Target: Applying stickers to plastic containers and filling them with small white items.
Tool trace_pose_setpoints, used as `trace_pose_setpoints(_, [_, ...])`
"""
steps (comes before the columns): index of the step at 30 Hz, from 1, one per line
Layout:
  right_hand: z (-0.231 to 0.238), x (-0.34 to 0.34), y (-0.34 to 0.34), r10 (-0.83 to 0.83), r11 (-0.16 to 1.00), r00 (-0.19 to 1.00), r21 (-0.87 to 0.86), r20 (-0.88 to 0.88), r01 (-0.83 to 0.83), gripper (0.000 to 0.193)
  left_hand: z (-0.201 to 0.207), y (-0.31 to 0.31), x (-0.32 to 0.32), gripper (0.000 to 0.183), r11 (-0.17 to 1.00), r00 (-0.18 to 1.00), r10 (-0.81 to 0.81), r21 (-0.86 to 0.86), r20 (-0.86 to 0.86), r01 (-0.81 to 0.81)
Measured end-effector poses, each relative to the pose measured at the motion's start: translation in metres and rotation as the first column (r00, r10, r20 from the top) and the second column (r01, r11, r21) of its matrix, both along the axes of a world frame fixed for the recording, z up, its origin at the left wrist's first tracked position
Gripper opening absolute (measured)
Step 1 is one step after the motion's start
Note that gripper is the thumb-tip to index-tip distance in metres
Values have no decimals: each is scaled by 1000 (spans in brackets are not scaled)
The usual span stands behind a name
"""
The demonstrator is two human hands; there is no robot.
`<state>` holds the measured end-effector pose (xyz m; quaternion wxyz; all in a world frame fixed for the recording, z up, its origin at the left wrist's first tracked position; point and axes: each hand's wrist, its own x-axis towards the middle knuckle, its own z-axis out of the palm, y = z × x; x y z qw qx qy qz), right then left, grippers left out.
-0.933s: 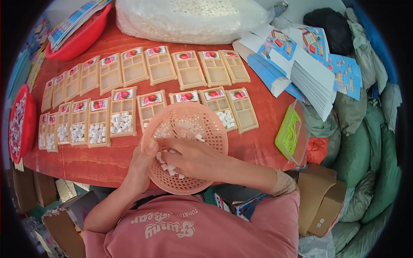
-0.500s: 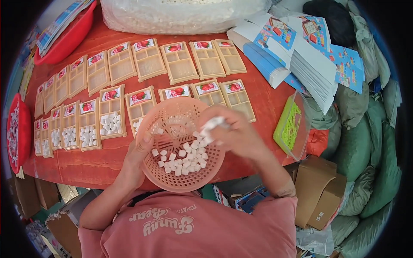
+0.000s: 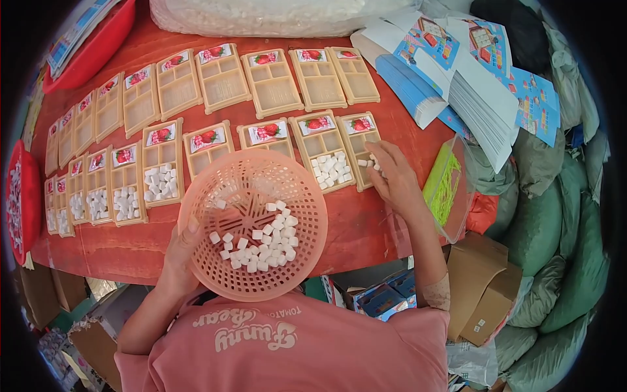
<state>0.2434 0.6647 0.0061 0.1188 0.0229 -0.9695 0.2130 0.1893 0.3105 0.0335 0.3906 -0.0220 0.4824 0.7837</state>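
My left hand (image 3: 181, 251) grips the left rim of a round pink plastic basket (image 3: 209, 274), which is tilted above the table's near edge. Small white cubes (image 3: 277, 242) lie loose in it, mostly toward its right side. My right hand (image 3: 395, 175) is over the rightmost front tray (image 3: 363, 138), fingers bent around several white cubes near its large compartment. Left of that tray, a beige tray (image 3: 321, 140) with a strawberry picture has its large compartment filled with cubes. The basket partly covers another tray (image 3: 268, 132) and its neighbour (image 3: 208, 145).
A back row of beige trays (image 3: 274, 88) holds no cubes. Printed blue cards (image 3: 480, 108) lie at the far right, near a tub of green sticks (image 3: 445, 183). Red basins (image 3: 23, 196) stand leftward; a clear bag (image 3: 281, 18) of white pieces lies behind.
My right hand has moved from above the basket, with cubes in it, to the rightmost front tray. The basket has shifted left, uncovering the filled tray.
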Motion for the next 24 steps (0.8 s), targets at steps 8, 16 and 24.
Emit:
trace_pose_setpoints(8, [-12, 2, -1, -104, 966, 994, -238, -13, 98, 22, -6, -2, 7, 61, 1000, 999, -18, 6, 41, 18])
trace_pose_setpoints(16, [-1, 22, 1, -237, 850, 969, -498, -67, 173, 17, -7, -20, 15, 66, 997, 1000, -9, -76, 0, 9])
trace_pose_setpoints(24, [4, 65, -14, -337, 914, 913, -154, 231, 376, 12, -23, -68, 33, 64, 965, 964, 262, 10, -32, -262])
